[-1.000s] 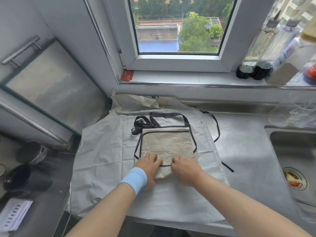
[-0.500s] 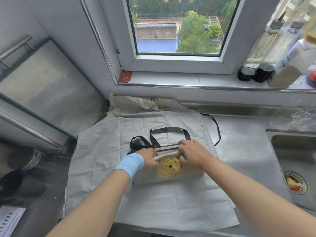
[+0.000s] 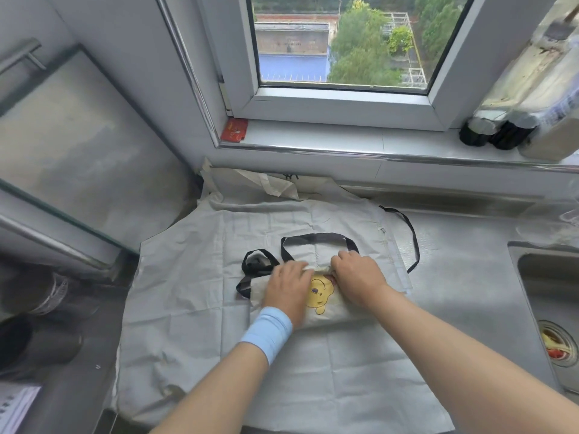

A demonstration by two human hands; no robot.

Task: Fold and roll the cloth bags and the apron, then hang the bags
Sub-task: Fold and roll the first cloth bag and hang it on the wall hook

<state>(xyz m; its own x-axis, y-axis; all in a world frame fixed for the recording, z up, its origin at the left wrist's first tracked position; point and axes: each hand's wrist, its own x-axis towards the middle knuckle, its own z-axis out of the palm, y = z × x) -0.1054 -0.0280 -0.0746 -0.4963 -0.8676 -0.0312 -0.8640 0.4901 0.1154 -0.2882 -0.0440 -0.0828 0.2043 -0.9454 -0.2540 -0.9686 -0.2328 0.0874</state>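
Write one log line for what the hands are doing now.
left hand + right hand | pressing fold | bag | on apron

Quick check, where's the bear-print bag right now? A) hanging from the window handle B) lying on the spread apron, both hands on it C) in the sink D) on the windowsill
B: the bag lies on the apron spread over the counter, with the left hand and right hand pressing its folded top edge.

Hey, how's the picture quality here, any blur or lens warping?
Head view: daylight from the window lights it evenly; wide-angle lens bends the sill rail and frame; bottles at the right edge smear; left hand slightly motion-blurred; cloth bag print stays readable.
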